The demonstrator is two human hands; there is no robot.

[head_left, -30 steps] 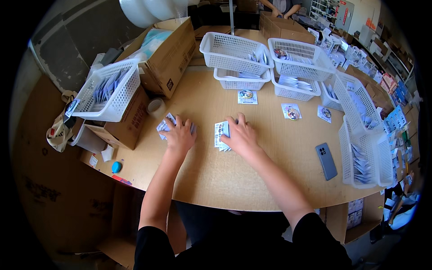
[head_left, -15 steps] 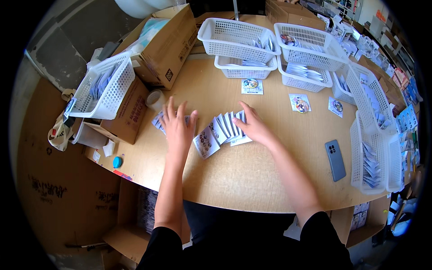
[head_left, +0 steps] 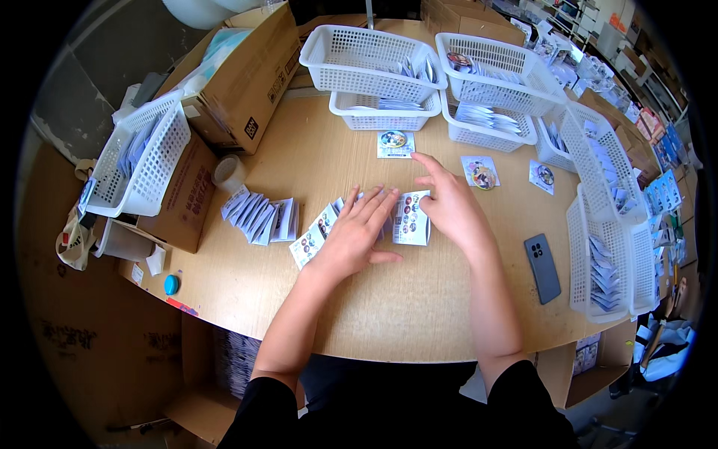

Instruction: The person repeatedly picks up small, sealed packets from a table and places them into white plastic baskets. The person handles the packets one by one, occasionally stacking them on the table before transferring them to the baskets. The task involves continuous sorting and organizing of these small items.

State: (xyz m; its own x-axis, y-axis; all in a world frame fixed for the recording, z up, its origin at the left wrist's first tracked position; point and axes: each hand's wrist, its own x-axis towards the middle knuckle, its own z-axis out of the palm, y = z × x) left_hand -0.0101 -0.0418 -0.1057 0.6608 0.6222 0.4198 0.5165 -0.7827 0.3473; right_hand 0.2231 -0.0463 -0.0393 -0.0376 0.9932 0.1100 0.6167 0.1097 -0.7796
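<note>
A fanned row of small flat white packets [head_left: 410,218] printed with round pictures lies on the wooden table in front of me. My left hand [head_left: 357,232] rests flat over the middle of that row, fingers stretched out, hiding several packets. At the row's right end is my right hand [head_left: 453,203], with its index finger extended, its thumb close to the edge of the end packet and nothing visible in its grasp. Farther left lies a second overlapping pile of similar packets [head_left: 258,218], with no hand on it.
White baskets [head_left: 366,71] holding packets stand stacked along the back, with more baskets [head_left: 591,284] on the right. Single picture cards [head_left: 479,172] lie before them. A grey phone [head_left: 542,268] is at right; a tape roll [head_left: 229,173] and cardboard box [head_left: 247,82] are at left.
My left hand has moved right from the left pile onto the middle row, uncovering that pile. My right hand has come off the row's top to its right end. The view has shifted slightly.
</note>
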